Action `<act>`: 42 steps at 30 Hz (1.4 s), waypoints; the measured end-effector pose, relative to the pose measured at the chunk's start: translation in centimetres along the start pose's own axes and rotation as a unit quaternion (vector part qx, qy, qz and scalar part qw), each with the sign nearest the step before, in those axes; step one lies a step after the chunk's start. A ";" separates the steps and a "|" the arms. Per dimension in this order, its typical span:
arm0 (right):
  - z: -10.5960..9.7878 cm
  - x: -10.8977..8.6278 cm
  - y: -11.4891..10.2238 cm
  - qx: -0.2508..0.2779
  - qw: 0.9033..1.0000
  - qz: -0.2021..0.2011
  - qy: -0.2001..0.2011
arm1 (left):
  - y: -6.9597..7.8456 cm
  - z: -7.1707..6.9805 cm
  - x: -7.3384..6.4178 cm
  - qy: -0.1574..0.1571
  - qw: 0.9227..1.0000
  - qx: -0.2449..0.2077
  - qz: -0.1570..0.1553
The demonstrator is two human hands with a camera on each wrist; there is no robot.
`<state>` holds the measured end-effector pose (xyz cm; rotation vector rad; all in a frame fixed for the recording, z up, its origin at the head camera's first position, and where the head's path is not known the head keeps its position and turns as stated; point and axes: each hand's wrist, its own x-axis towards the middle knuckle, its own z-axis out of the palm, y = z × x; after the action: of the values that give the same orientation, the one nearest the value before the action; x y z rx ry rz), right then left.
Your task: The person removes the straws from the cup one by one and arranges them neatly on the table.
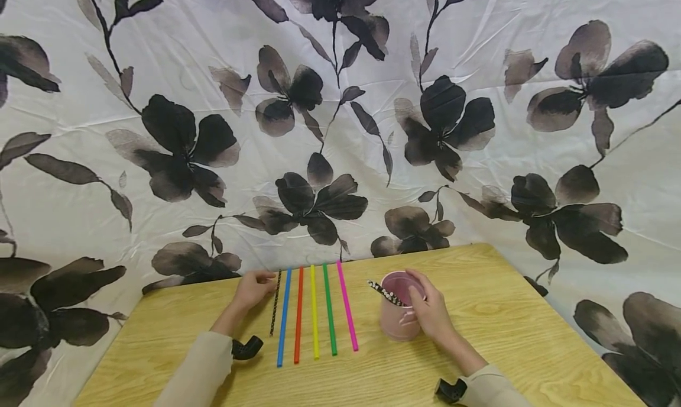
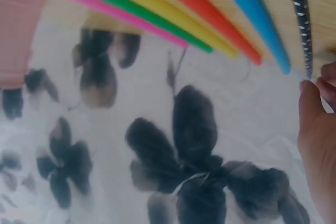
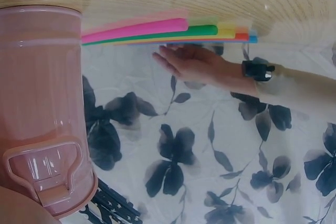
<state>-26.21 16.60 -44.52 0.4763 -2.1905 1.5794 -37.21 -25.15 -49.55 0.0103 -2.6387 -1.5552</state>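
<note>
At the left end of a row of straws, my left hand (image 1: 257,288) pinches the far end of a thin black straw with white marks (image 1: 275,306). That straw lies on the table; in the left wrist view, thumb and finger (image 2: 311,98) meet at its tip. To the right of the row, my right hand (image 1: 428,309) grips a pink mug (image 1: 399,324) at its rim and side, thumb over the edge. Black-and-white patterned straws (image 1: 385,291) lean out of the mug. Its handle (image 3: 44,169) shows in the right wrist view.
Side by side lie a blue straw (image 1: 284,318), a red straw (image 1: 299,315), a yellow straw (image 1: 314,312), a green straw (image 1: 329,309) and a pink straw (image 1: 347,306). The wooden table (image 1: 511,312) ends at a floral cloth (image 1: 372,176) behind.
</note>
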 end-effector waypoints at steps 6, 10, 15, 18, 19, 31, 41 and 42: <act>-0.2 0.1 0.0 0.028 0.999 0.021 -0.014 | 1.6 0.6 -1.1 0.050 0.997 -0.006 0.052; -0.4 0.2 0.1 0.058 0.997 0.039 -0.025 | 5.0 1.5 -2.9 0.031 0.994 -0.047 0.091; -0.3 0.2 0.0 0.033 0.999 0.017 -0.011 | 10.1 3.1 -6.0 -0.010 0.988 -0.078 0.131; -0.3 0.2 0.0 0.033 0.999 0.019 -0.009 | 12.1 4.5 -7.4 -0.031 0.986 -0.086 0.138; -0.3 0.2 0.0 0.033 0.999 0.022 -0.009 | 12.8 4.9 -8.1 -0.042 0.985 -0.088 0.142; -0.2 0.0 -0.1 -0.005 1.000 -0.001 0.005 | 16.8 12.1 -12.2 -0.123 0.966 -0.129 0.188; 0.2 -0.1 -0.2 -0.007 1.000 -0.007 0.010 | 18.0 15.9 -13.0 -0.062 0.952 -0.221 0.201; 0.3 -0.1 -0.3 -0.008 1.000 -0.008 0.011 | 18.1 16.1 -13.0 -0.059 0.952 -0.226 0.197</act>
<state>-26.03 16.27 -44.41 0.4689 -2.1761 1.5516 -24.75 -1.74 -42.35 -0.6108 -2.1094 -1.9950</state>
